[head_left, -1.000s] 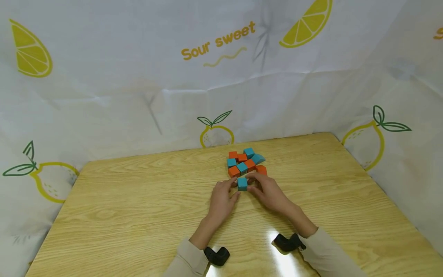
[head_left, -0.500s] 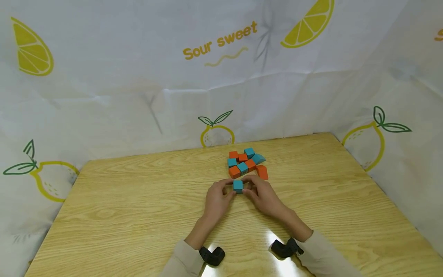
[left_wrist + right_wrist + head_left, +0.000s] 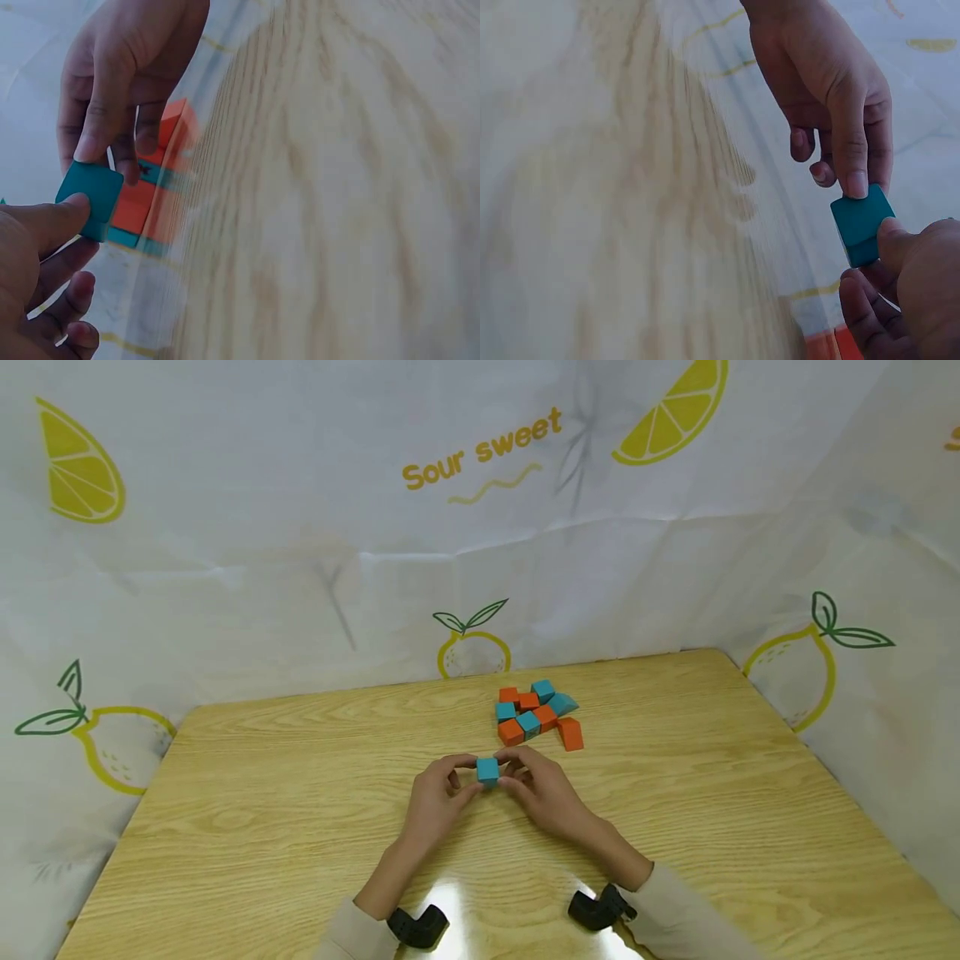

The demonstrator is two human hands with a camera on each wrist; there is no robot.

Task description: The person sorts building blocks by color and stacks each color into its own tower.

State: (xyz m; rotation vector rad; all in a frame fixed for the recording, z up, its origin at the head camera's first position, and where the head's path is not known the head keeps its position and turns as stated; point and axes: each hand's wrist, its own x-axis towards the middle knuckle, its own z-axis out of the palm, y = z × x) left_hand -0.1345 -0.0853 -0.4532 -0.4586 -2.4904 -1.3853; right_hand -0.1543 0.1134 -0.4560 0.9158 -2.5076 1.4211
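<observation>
A blue cube (image 3: 487, 769) is pinched between my two hands, in front of the block group. My left hand (image 3: 437, 802) holds its left side with thumb and fingertips. On the opposite side, my right hand (image 3: 545, 793) grips it the same way. In the left wrist view, the left thumb lies on a face of the cube (image 3: 91, 189), and the right thumb touches its upper edge. The right wrist view has both thumbs on the cube (image 3: 864, 223). Whether the cube touches the table is hard to tell.
Behind the hands, several orange and blue blocks (image 3: 528, 723) stand close together on the wooden table (image 3: 300, 793). A blue curved or wedge-like block (image 3: 562, 704) lies at their right, and an orange block (image 3: 571, 734) sits slightly apart. A lemon-print cloth (image 3: 300, 527) hangs behind.
Both hands have moved left and slightly toward the person, carrying the blue cube away from the group. The right hand's fingers have closed onto the cube's right side. The other blocks stay put.
</observation>
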